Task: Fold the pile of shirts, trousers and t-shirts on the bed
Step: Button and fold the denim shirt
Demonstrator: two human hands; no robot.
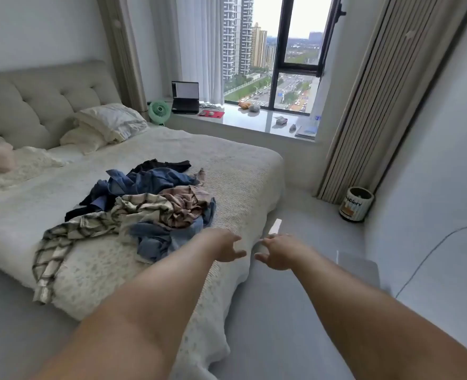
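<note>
Reaching forward, both your arms stretch out over the foot corner of the bed [243, 171]. Your left hand [222, 246] hovers above the bed's edge with its fingers [239, 253] spread apart and holding nothing, just beside the nearest blue garment. Your right hand [277, 252] hangs past the bed's edge over the floor, its fingers loosely apart and empty too. The pile of clothes [144, 204] lies unfolded in the middle of the bed toward its foot end: a plaid shirt [62, 242] trails over the near side edge, with blue denim pieces [147, 179] heaped behind it. Pillows [106, 124] sit at the headboard.
</note>
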